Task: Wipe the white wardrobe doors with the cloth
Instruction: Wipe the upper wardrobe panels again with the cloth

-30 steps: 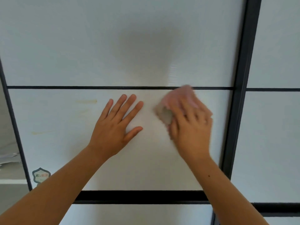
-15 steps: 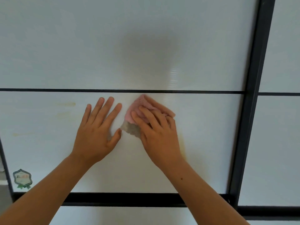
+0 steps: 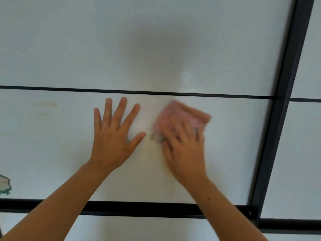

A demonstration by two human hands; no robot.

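While your left hand (image 3: 112, 141) lies flat, your right hand (image 3: 184, 153) presses the pink cloth (image 3: 182, 113).
Both sit apart on the white wardrobe door (image 3: 234, 145), fingers straight; cloth just below the thin black rail (image 3: 69, 89), right hand blurred.

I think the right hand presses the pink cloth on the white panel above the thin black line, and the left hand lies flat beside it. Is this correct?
Not quite. The head view shows the right hand pressing the pink cloth on the white panel below the thin black line, not above it. The left hand does lie flat beside it.
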